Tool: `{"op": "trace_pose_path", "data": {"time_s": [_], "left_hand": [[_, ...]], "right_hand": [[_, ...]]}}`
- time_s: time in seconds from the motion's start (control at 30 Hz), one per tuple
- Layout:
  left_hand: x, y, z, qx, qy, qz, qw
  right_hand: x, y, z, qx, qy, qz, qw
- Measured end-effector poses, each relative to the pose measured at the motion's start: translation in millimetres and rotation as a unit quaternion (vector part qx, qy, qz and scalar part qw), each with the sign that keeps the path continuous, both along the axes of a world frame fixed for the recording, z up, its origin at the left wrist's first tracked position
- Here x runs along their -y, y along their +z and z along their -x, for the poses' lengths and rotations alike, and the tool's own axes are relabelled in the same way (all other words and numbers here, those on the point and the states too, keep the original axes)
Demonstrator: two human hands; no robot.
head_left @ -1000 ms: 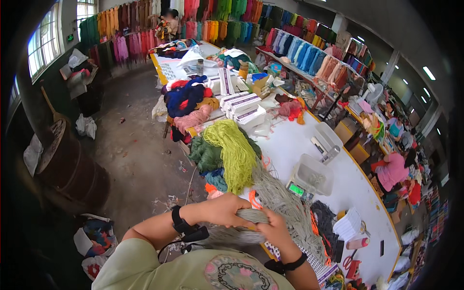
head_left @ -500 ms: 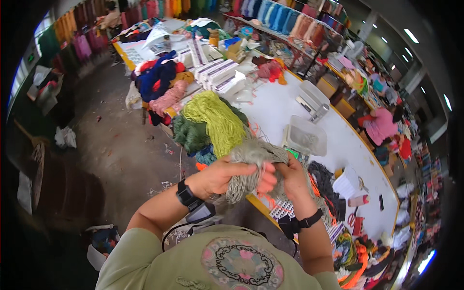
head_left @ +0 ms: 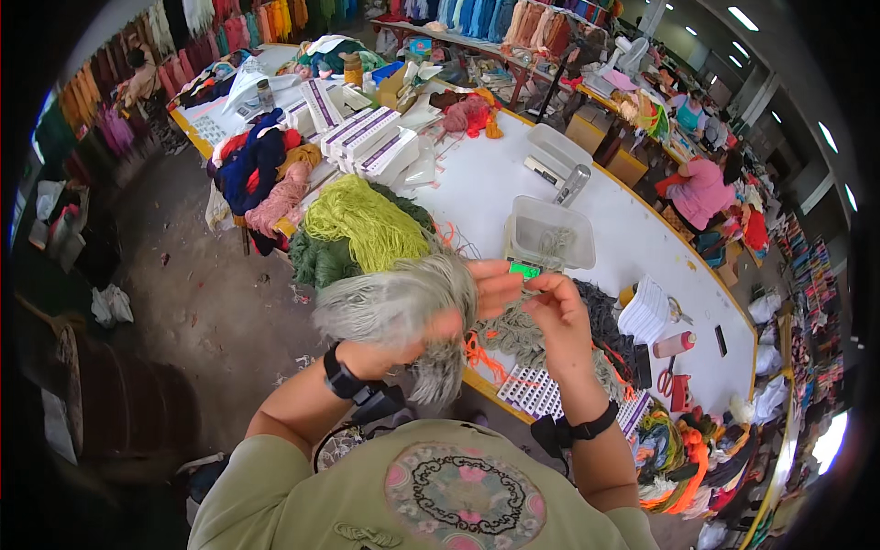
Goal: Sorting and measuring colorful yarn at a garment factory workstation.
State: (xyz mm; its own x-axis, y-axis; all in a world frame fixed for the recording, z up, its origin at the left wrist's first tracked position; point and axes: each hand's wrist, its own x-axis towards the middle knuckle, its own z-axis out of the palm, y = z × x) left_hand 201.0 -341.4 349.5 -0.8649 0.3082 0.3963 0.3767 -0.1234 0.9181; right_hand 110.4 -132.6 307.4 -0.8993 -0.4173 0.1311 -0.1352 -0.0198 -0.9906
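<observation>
My left hand (head_left: pixel 429 332) holds a pale grey yarn skein (head_left: pixel 394 298), which drapes over it and hangs below; its fingers stretch rightward and the skein is partly blurred. At the skein's right, my right hand (head_left: pixel 561 316) pinches thin grey yarn between thumb and fingers, close to the left fingertips. Just beyond the hands stands a clear plastic tub (head_left: pixel 576 225) with a little grey yarn inside, beside a green-lit display (head_left: pixel 524 270). More grey-green yarn (head_left: pixel 518 335) lies on the table under the hands. A lime yarn bundle (head_left: pixel 367 225) lies behind the skein, upon dark green yarn (head_left: pixel 321 259).
On the white table (head_left: pixel 632 243) are stacked white boxes (head_left: pixel 359 137), a second clear tub (head_left: pixel 561 151), red scissors (head_left: pixel 667 374), a pink bottle (head_left: pixel 675 345) and papers (head_left: pixel 645 307). Multicoloured yarn (head_left: pixel 687 458) is heaped at the near right. A metal drum (head_left: pixel 128 394) stands left.
The skein has swung left and spread out, with my left hand under it. My right hand has drawn slightly apart to the right, pinching thin yarn. The view has shifted.
</observation>
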Motion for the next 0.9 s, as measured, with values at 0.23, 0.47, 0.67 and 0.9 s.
{"op": "trace_pose_path", "data": {"time_s": [0.23,0.47,0.67,0.9], "left_hand": [[-15.9,-29.5,21.5,0.114,-0.048,-0.239,0.963],[0.1,-30.3,14.2,0.149,-0.005,-0.246,0.958],[10.5,-35.7,5.0,0.169,0.113,-0.23,0.952],[20.0,-40.8,-4.5,0.249,0.1,-0.242,0.932]], "right_hand": [[27.4,35.6,-21.6,-0.004,0.106,0.014,0.994],[43.8,31.7,-16.6,0.025,0.1,0.024,0.994],[58.2,19.7,-25.8,-0.054,0.083,-0.007,0.995],[58.1,29.3,-33.0,0.209,0.1,0.127,0.965]]}}
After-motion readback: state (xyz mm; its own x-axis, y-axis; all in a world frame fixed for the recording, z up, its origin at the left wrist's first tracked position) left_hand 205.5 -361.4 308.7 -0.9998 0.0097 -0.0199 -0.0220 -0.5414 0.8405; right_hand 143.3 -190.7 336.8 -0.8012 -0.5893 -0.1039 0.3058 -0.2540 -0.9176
